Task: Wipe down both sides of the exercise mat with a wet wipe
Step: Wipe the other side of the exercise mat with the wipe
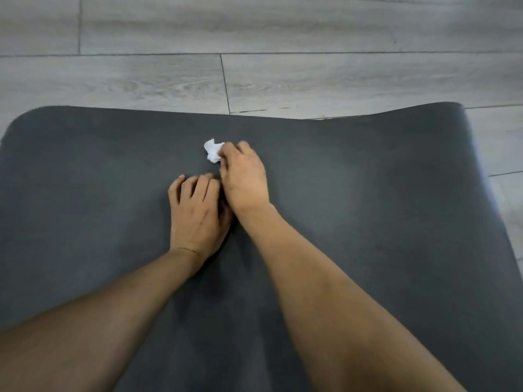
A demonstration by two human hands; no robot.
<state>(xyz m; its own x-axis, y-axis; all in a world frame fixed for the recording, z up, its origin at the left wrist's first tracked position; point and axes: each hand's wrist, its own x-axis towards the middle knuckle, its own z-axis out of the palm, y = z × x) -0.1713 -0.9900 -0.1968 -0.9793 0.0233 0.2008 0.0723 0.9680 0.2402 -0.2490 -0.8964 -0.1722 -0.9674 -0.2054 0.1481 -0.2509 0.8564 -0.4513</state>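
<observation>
A dark grey exercise mat (368, 193) lies flat on the floor and fills most of the view. Near its far edge, at the middle, sits a small crumpled white wet wipe (212, 150). My right hand (243, 176) reaches forward and pinches the wipe against the mat with its fingertips. My left hand (195, 213) rests palm down on the mat just behind and to the left of the right hand, its fingers bent with the tips on the surface. It holds nothing.
Grey wood-look floor planks (254, 52) lie beyond the mat's far edge and along its right side. The mat's right end (464, 131) curls up slightly.
</observation>
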